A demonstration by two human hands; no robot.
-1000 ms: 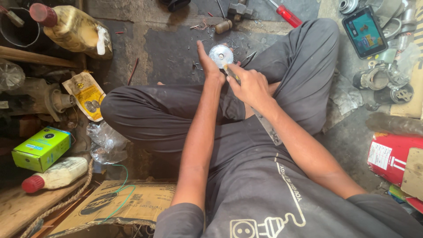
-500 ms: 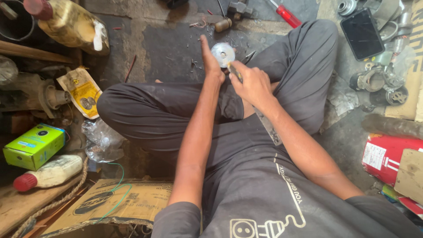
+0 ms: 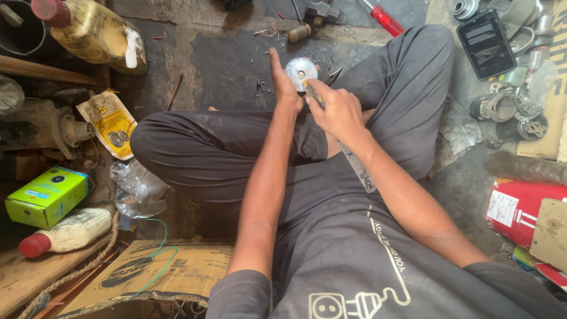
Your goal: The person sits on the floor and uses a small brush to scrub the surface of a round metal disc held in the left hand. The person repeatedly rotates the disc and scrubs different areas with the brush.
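I sit cross-legged on a dark floor in dark trousers. My left hand (image 3: 282, 82) holds a small round silver metal part (image 3: 300, 70) up in front of my knees, fingers behind it. My right hand (image 3: 335, 109) is closed around a thin tool whose tip (image 3: 309, 88) touches the lower edge of the round part. A long flat metal strip (image 3: 356, 167) lies across my lap under my right forearm.
A red-handled screwdriver (image 3: 383, 18) and a dark flat device (image 3: 486, 44) lie on the far floor. Metal parts (image 3: 508, 109) sit at right, a red container (image 3: 518, 210) below them. At left are a green box (image 3: 46, 195), two red-capped bottles (image 3: 71, 231), a yellow packet (image 3: 111, 123) and cardboard (image 3: 147, 269).
Both hands stay together on the round part, almost unmoved. The view has shifted slightly, so the surroundings sit a little lower in the frame.
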